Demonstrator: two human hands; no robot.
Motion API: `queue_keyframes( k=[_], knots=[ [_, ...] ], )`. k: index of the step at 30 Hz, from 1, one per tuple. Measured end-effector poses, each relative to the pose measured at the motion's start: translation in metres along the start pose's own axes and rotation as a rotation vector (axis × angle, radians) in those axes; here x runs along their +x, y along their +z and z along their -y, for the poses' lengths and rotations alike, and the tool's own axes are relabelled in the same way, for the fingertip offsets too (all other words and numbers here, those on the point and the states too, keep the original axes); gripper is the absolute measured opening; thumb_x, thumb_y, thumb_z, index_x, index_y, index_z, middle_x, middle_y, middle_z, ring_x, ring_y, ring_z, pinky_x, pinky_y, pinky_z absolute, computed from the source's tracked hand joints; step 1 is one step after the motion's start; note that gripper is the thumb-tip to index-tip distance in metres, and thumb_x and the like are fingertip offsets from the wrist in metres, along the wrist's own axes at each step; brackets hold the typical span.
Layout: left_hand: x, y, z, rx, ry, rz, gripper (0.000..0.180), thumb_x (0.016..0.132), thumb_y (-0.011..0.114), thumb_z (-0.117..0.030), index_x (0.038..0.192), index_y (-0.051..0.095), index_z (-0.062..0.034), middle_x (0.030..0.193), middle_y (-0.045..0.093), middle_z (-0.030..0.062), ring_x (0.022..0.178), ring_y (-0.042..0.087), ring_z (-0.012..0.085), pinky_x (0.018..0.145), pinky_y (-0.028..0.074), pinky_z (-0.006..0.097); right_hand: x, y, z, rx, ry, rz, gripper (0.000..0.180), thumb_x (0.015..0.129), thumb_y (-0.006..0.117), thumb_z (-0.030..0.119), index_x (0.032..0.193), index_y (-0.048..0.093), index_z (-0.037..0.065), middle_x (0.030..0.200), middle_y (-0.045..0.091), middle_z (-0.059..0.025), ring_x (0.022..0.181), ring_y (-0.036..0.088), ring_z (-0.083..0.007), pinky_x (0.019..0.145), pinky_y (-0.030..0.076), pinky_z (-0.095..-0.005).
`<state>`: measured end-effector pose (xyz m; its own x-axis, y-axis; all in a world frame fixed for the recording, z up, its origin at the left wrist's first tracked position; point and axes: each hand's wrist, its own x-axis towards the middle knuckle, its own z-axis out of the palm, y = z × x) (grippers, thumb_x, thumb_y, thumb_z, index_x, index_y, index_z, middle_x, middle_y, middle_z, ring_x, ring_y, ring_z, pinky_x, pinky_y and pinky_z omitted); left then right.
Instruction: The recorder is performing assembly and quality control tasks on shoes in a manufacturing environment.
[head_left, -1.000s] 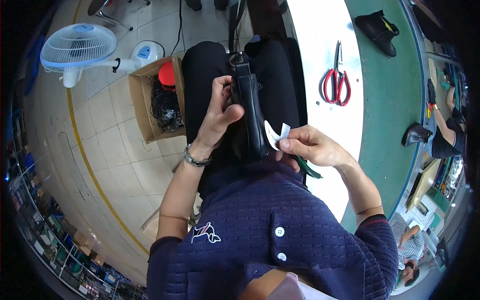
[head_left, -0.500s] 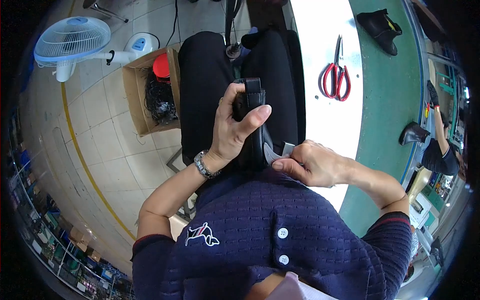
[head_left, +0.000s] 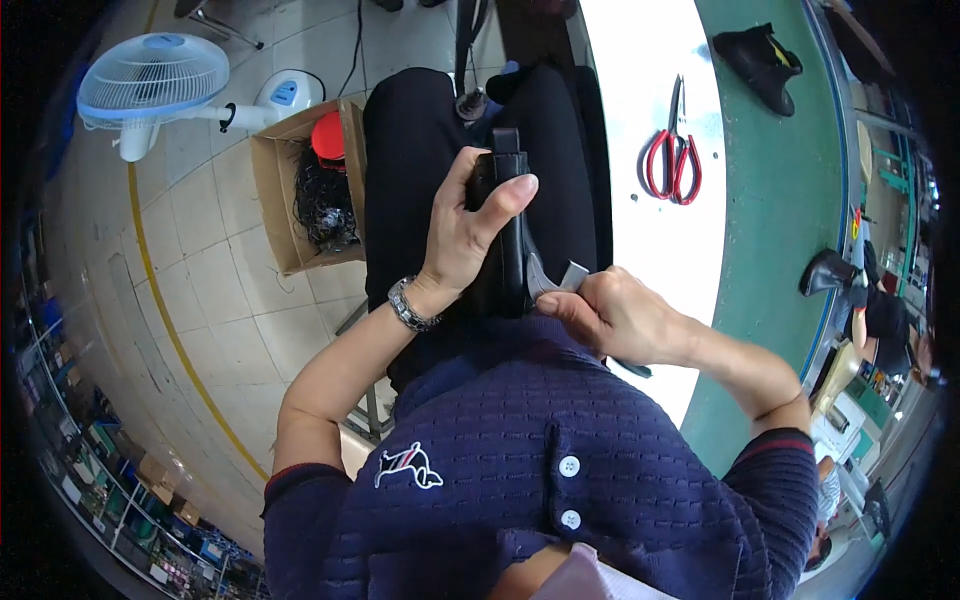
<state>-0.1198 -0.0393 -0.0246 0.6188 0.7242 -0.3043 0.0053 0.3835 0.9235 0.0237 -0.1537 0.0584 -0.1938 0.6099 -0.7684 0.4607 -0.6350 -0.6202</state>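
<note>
**Black boot held upright over the lap as both hands work at its lower end**

A seated person in a dark blue knitted top grips a black leather boot [head_left: 510,240] over the lap, between the knees and the chest. The left hand [head_left: 465,235], a metal bracelet [head_left: 410,305] at its wrist, wraps around the boot's side with the thumb pressed across the front. The right hand [head_left: 615,315] is clenched at the boot's lower end, pinching a small pale grey strip [head_left: 572,275] that sticks out beside the leather; a dark tool handle [head_left: 632,369] shows under that fist, though what kind of tool cannot be told. On the white bench top [head_left: 640,110] to the right lie red-handled scissors [head_left: 673,160], well apart from the hands, and another black shoe [head_left: 757,55] rests on the green surface [head_left: 780,220] beyond. To the left, on the tiled floor, stand an open cardboard box [head_left: 285,210] of black scraps and a white and blue pedestal fan [head_left: 150,85].
</note>
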Motion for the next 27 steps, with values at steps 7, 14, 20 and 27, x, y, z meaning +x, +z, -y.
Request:
queue_keyframes(
  k=[7, 14, 20, 27],
  knots=[
    [0.0, -0.005, -0.006, -0.047, -0.004, 0.043, 0.037, 0.081, 0.072, -0.038, 0.089, 0.053, -0.0072, 0.074, 0.05, -0.0032, 0.067, 0.045, 0.0053, 0.061, 0.038, 0.021, 0.007, 0.004, -0.022, 0.431, -0.097, 0.071, 0.062, 0.094, 0.048, 0.055, 0.059, 0.058, 0.004, 0.052, 0.055, -0.0031, 0.045, 0.056, -0.0116, 0.043, 0.045, -0.0236],
    [-0.014, 0.001, -0.001, 0.046, 0.037, 0.05, 0.041, 0.079, 0.072, -0.041, 0.092, 0.053, -0.0077, 0.074, 0.048, -0.0034, 0.066, 0.043, 0.0064, 0.061, 0.037, 0.023, 0.002, -0.006, -0.011, 0.289, -0.057, 0.202, 0.063, 0.096, 0.045, 0.053, 0.06, 0.06, 0.003, 0.049, 0.055, -0.0035, 0.042, 0.057, -0.0132, 0.045, 0.047, -0.0249],
    [-0.023, -0.004, 0.008, 0.201, 0.057, 0.059, 0.042, 0.079, 0.071, -0.042, 0.094, 0.053, -0.0076, 0.084, 0.05, 0.0014, 0.074, 0.046, 0.0119, 0.066, 0.039, 0.027, -0.003, -0.014, 0.003, -0.175, -0.107, 0.182, 0.059, 0.097, 0.049, 0.045, 0.065, 0.062, -0.002, 0.049, 0.056, -0.0085, 0.043, 0.059, -0.0184, 0.042, 0.046, -0.0299],
    [-0.013, -0.002, 0.007, 0.091, 0.012, 0.005, 0.041, 0.08, 0.071, -0.041, 0.093, 0.052, -0.0069, 0.079, 0.049, 0.0003, 0.071, 0.048, 0.0099, 0.066, 0.042, 0.025, 0.0, 0.0, 0.004, 0.117, 0.036, 0.116, 0.058, 0.097, 0.05, 0.042, 0.061, 0.061, -0.002, 0.046, 0.054, -0.0089, 0.042, 0.059, -0.0202, 0.039, 0.042, -0.0308]
  ],
)
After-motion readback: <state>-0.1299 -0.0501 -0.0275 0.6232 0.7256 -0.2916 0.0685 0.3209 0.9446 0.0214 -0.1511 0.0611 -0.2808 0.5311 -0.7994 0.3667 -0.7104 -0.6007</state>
